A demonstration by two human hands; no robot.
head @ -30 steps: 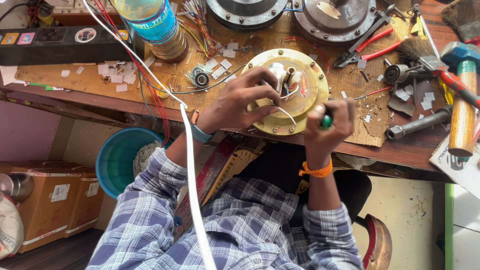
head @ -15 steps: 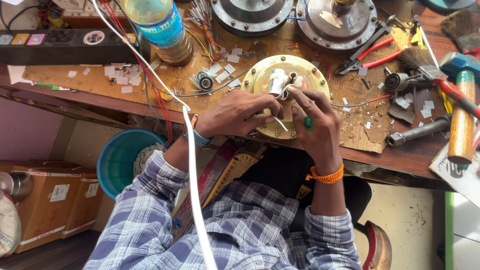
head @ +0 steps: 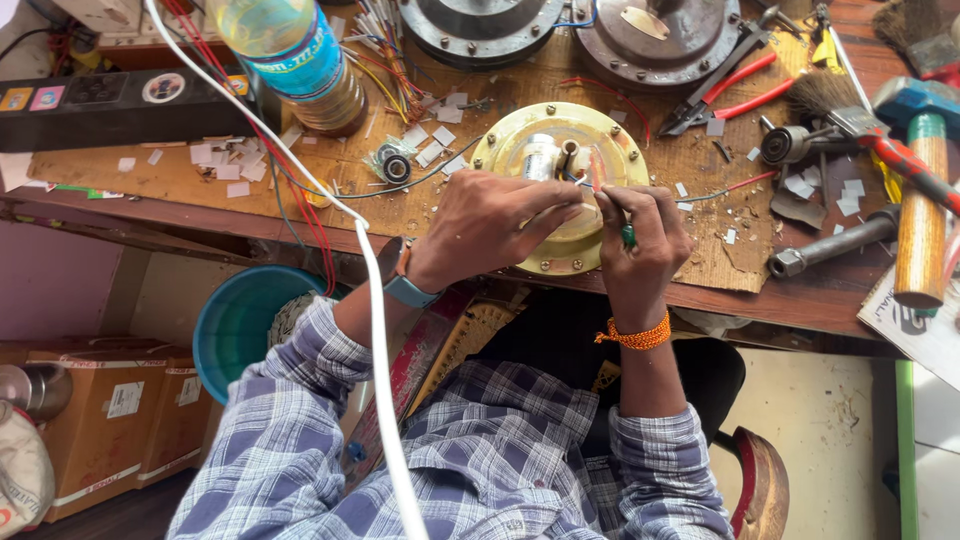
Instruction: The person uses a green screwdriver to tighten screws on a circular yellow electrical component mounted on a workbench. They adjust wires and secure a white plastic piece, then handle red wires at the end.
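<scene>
1. Since the earlier frames, both hands have closed in over the middle of the round brass-coloured motor plate (head: 560, 180), and the right hand (head: 640, 235) has swung its green-handled tool from the plate's near rim up to the hub.
2. The left hand (head: 490, 225) lies on the plate, its fingers (head: 555, 205) curled just beside the central shaft, seemingly pinching thin wires there; the exact grip is hidden.
3. Right-hand fingers are closed around the green-handled tool (head: 627, 235), tip pointing beyond the fingertips at the hub, likely to work the wires the left hand steadies.
4. The plate sits flat on the table (head: 200, 185), directly under both sets of fingers.
5. Red-handled pliers (head: 720, 95) lie beyond the right fingers; a hammer (head: 920, 200) rests well to their right.
</scene>
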